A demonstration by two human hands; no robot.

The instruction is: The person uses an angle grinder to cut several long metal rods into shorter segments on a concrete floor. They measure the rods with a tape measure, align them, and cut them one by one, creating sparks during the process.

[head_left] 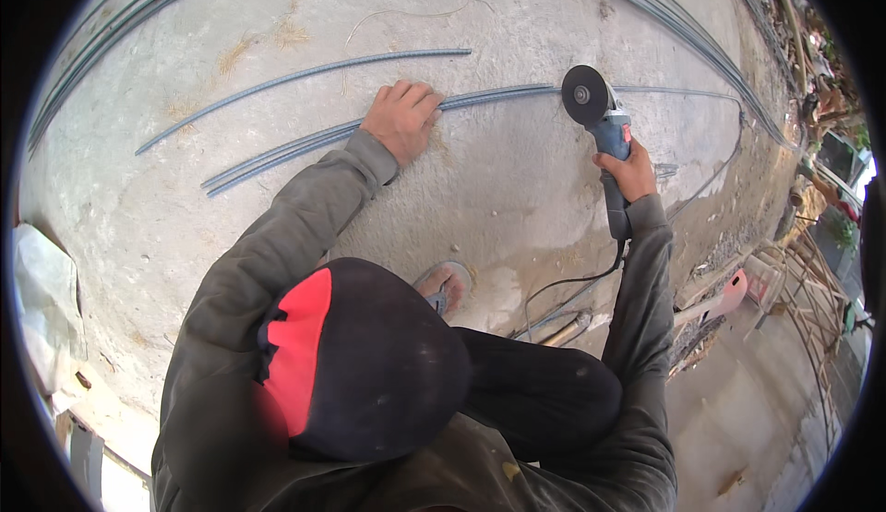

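My left hand point(401, 123) is closed on a bundle of ribbed steel bars point(286, 150) lying on the concrete floor. A shorter loose bar point(295, 77) lies just beyond it, roughly parallel. My right hand point(628, 172) grips a blue-grey angle grinder point(616, 212) with a dark cutting disc point(584, 88). The disc is at the right part of the bundle; whether it touches the steel I cannot tell. A black cord point(563, 283) runs from the tool's tail down across the floor.
Long bars point(646, 9) curve along the far side. A white sheet point(46, 291) lies at the left edge. At right are a pink-bladed tool point(724, 295), tangled rods point(803, 300) and debris. My sandalled foot point(443, 286) rests on the concrete point(489, 198).
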